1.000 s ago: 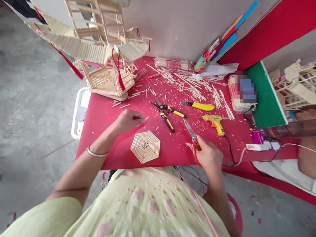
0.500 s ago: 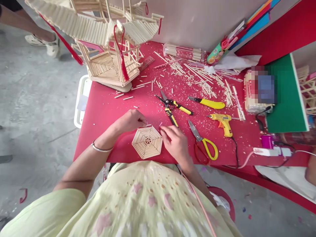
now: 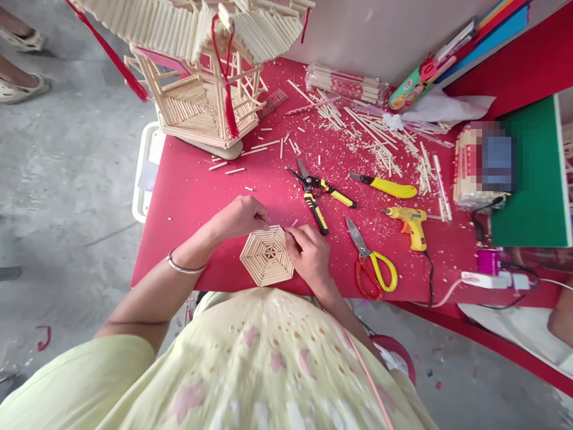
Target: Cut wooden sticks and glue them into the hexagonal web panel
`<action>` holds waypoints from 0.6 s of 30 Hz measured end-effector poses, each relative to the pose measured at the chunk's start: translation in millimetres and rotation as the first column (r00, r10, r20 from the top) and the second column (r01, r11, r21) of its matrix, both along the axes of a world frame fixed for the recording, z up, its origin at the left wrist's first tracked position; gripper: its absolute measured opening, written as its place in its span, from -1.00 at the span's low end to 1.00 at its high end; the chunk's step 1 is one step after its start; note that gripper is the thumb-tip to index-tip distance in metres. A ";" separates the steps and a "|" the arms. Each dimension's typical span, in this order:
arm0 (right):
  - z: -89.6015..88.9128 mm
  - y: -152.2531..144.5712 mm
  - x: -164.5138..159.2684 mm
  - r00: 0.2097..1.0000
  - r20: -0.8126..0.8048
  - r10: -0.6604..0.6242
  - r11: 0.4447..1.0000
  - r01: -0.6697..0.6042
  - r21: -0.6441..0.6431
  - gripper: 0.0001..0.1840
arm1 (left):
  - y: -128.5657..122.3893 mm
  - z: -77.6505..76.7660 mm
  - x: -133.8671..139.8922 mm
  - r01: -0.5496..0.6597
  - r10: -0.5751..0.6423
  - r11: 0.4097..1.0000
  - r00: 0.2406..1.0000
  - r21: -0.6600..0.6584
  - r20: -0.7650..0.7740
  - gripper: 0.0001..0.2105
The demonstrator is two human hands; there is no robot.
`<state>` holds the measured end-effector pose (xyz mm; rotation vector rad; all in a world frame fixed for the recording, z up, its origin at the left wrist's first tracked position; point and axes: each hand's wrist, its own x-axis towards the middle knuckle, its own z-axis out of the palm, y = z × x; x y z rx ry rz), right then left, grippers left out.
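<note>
A flat hexagonal panel of thin wooden sticks (image 3: 267, 263), laid in rings around a small centre, lies on the red table close to my body. My left hand (image 3: 242, 216) is closed at the panel's top edge, thumb and finger pinched together. At the upper right edge my right hand (image 3: 310, 254) is also closed, its fingertips touching or just over the panel. Whatever is pinched in either hand is too small or hidden to make out. A tiny pink piece (image 3: 295, 223) lies just beyond my right fingertips.
A stick-built pavilion model (image 3: 192, 113) with red tassels stands at the back left. Rightward lie pruning shears (image 3: 319, 194), a yellow-handled knife (image 3: 387, 186), scissors (image 3: 371, 257) and a corded glue gun (image 3: 412, 227). Cut sticks (image 3: 367, 128) and crumbs litter the back. Another person's feet (image 3: 22, 86) show far left.
My right hand has moved slightly left, closer onto the panel's edge. My left hand stays at the top edge. The view has shifted a little, and the other person's feet are farther left.
</note>
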<state>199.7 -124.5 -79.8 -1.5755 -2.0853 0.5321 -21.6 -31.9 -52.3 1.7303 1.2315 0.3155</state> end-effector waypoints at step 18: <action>-5.5 1.7 1.1 0.999 -0.034 0.019 0.996 -0.016 0.083 -0.73 | 1.4 -3.2 -3.9 0.037 -0.036 0.999 0.999 0.010 -0.029 -0.91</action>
